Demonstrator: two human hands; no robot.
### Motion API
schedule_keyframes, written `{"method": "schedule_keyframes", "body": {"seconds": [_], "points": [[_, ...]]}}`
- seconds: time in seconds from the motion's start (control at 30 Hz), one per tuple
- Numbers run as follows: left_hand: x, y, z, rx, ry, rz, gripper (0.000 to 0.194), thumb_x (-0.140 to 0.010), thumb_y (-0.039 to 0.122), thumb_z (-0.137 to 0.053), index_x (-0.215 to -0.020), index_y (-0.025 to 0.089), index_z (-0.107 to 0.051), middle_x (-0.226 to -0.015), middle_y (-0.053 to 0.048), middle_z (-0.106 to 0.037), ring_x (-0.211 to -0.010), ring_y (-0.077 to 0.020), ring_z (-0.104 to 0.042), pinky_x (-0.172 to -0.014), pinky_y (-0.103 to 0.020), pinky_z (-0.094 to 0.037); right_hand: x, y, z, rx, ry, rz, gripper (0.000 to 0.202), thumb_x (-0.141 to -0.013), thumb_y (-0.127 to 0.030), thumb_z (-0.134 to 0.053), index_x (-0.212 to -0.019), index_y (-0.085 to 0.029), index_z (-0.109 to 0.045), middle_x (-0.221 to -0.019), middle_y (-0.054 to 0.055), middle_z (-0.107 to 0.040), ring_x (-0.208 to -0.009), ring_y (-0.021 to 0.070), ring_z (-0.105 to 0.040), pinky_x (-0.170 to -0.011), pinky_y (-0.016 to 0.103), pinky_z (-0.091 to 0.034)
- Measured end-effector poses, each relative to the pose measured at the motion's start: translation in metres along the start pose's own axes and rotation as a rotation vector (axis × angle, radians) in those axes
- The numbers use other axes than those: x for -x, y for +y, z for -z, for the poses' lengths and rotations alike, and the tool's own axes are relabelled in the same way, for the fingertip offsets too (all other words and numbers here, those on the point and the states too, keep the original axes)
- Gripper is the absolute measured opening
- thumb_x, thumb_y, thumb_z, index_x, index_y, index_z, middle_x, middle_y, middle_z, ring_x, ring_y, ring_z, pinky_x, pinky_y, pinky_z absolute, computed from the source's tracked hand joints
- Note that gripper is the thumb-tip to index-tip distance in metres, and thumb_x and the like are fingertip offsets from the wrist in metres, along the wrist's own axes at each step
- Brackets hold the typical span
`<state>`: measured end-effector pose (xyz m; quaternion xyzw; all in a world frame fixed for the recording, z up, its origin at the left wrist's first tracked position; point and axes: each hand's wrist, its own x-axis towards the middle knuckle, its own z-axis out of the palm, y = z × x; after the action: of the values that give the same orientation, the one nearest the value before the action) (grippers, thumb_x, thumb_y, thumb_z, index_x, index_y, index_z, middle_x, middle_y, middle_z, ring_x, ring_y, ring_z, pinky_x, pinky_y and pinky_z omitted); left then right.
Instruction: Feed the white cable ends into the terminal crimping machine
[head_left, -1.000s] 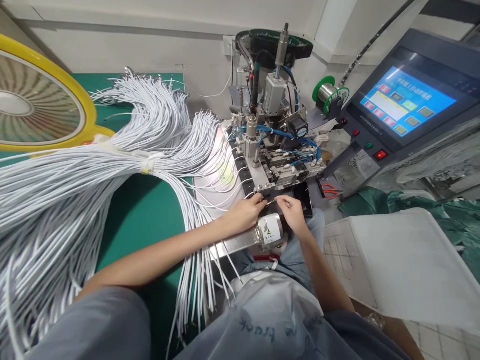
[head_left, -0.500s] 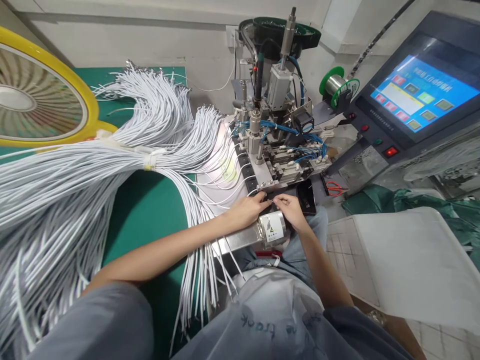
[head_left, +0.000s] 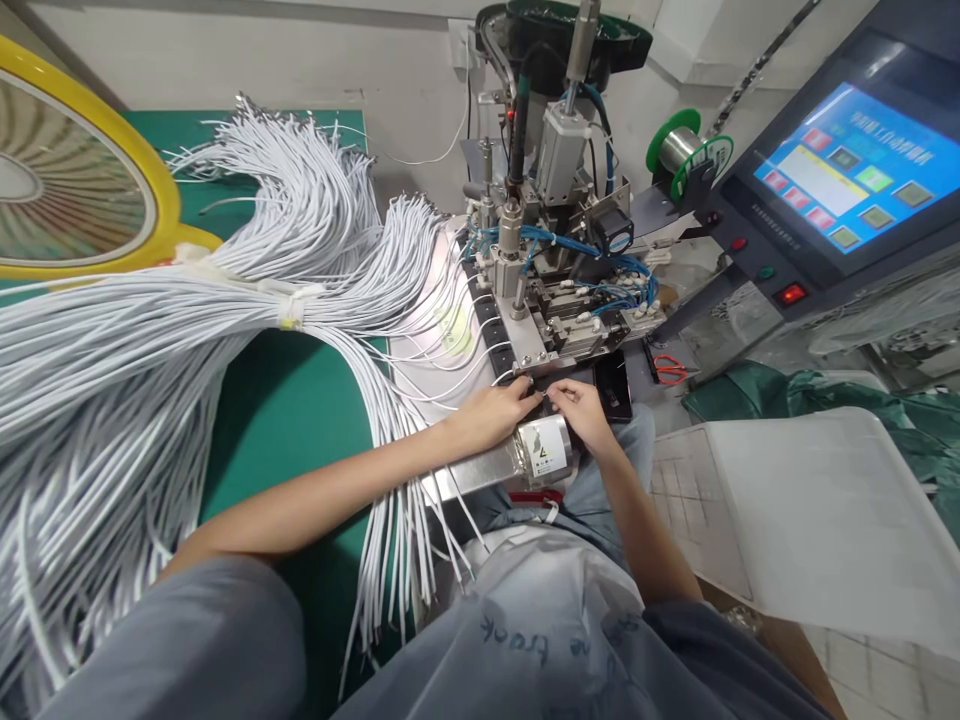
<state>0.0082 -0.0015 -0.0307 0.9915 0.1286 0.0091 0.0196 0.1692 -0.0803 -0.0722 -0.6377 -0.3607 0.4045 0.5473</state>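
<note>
My left hand (head_left: 491,415) is closed in front of the machine's lower front edge, its fingers around a white cable (head_left: 442,407) that runs in from the left. Fingertip to fingertip with it, my right hand (head_left: 583,412) makes a pinch; what is in that pinch is too small to make out. Just above both hands stands the bench machine (head_left: 529,335), with several white cables lying across its black slotted front edge. A metal cylinder with a white label (head_left: 545,447) sits right below my fingers.
A large bundle of white cables (head_left: 300,300) is tied on the green mat (head_left: 292,440) to the left, near a yellow fan (head_left: 169,200). At right are a touchscreen (head_left: 855,170), a solder wire spool (head_left: 679,150), red-handled cutters (head_left: 669,370), a phone (head_left: 613,385) and a white bin (head_left: 817,510).
The view has shifted slightly. Both hands stay together at the same spot below the machine, with only small finger movement.
</note>
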Motion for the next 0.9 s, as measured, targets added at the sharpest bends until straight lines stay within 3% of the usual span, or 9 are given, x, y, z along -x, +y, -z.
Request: {"method": "schedule_keyframes", "body": {"seconds": [0.23,0.47,0.7,0.9], "points": [[0.0000,0.0008,0.0006,-0.026,-0.021,-0.005,0.040,-0.082,0.005,-0.040,-0.119,0.013,-0.051,-0.093,-0.009,-0.053,-0.064,-0.0150,-0.061,-0.056,-0.026,-0.048,-0.0006,0.0054,0.0033,0.011,-0.052,-0.005,0.017,-0.065,-0.033,-0.061,-0.066,-0.016,-0.060,-0.059,-0.001,-0.058,-0.054,0.0120,-0.054,-0.052,0.024,-0.044],[0.0009,0.0001,-0.0002,-0.027,-0.023,-0.023,0.042,-0.081,0.004,-0.042,-0.122,0.012,-0.048,-0.096,-0.009,-0.053,-0.065,-0.0148,-0.061,-0.057,-0.026,-0.049,-0.0006,0.0033,0.0028,0.075,-0.022,0.038,0.019,-0.066,-0.035,-0.061,-0.066,-0.016,-0.060,-0.061,0.001,-0.060,-0.057,0.0137,-0.055,-0.054,0.025,-0.045],[0.0006,0.0005,0.0033,-0.053,-0.029,-0.027,0.036,-0.084,0.007,-0.040,-0.118,0.011,-0.050,-0.098,-0.009,-0.053,-0.066,-0.0161,-0.062,-0.057,-0.029,-0.050,-0.0029,0.0084,0.0059,0.089,-0.066,-0.014,0.021,-0.069,-0.037,-0.058,-0.068,-0.016,-0.062,-0.062,0.003,-0.061,-0.059,0.0156,-0.059,-0.052,0.025,-0.045],[-0.0005,-0.0003,-0.0006,-0.038,-0.025,-0.035,0.036,-0.084,0.006,-0.041,-0.118,0.011,-0.049,-0.099,-0.009,-0.053,-0.067,-0.0157,-0.062,-0.058,-0.028,-0.050,-0.0022,0.0052,0.0080,0.124,-0.086,0.064,0.018,-0.067,-0.034,-0.062,-0.069,-0.016,-0.063,-0.065,0.003,-0.063,-0.062,0.0158,-0.059,-0.058,0.027,-0.048]]}}
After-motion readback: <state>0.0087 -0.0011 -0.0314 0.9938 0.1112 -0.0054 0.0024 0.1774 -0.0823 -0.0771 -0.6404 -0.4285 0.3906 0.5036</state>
